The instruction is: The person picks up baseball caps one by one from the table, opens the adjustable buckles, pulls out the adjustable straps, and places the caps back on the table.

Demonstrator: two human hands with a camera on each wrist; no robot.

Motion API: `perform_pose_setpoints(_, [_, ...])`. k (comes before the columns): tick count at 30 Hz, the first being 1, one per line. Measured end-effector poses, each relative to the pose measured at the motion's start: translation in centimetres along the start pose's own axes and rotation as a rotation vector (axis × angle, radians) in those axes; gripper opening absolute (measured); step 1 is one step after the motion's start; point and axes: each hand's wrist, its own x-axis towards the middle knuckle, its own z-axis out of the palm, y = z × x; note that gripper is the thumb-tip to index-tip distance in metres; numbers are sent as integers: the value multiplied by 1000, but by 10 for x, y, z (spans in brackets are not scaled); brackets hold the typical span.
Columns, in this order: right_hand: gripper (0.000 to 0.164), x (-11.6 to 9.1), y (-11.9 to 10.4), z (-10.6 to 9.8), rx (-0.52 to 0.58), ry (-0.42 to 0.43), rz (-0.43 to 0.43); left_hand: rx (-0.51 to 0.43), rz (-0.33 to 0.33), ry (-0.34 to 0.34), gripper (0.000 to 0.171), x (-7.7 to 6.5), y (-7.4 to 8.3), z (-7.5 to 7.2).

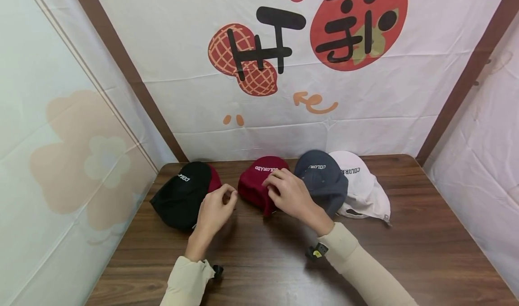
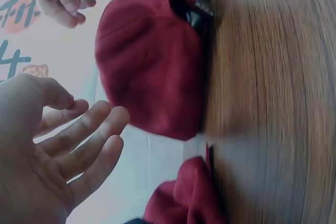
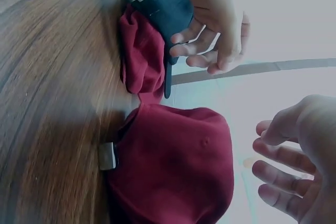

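Observation:
A maroon cap point(image 1: 259, 184) lettered "COLORADO" lies at the back middle of the wooden table. Over its right side hovers my right hand point(image 1: 293, 197), fingers loosely bent and holding nothing. My left hand point(image 1: 216, 210) hangs between this cap and a black cap point(image 1: 182, 198) on the left, also holding nothing; thumb and fingers stand apart in the left wrist view. A second maroon cap point(image 3: 142, 51) is partly hidden behind the black one. To the right sit a dark blue-grey cap point(image 1: 320, 177) and a white cap point(image 1: 362, 189), the white one partly covered.
Behind the caps hangs a white printed cloth point(image 1: 162, 62) right at the table's back edge. Cloth walls point(image 1: 486, 162) stand on both sides. Bare wood of the table point(image 1: 267, 270) stretches in front of the caps.

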Motion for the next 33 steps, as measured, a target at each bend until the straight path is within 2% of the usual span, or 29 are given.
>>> perform_pose_setpoints(6, [14, 1, -7, 4, 26, -13, -23, 14, 0, 34, 6, -5, -11, -15])
perform_pose_setpoints(12, [15, 1, -15, 10, 45, -4, -55, 2, 28, 69, 5, -9, -18, -29])
perform_pose_setpoints(19, [13, 2, -27, 16, 64, -32, -39, -25, 47, 70, 5, -12, -29, -41])
perform_pose_setpoints(27, [13, 2, -39, 30, 75, -37, -51, 17, 70, 103, 6, -17, -40, -53])
perform_pose_setpoints(33, [12, 4, -48, 42, 78, -29, -70, 49, 100, 157, 7, -21, -51, -62])
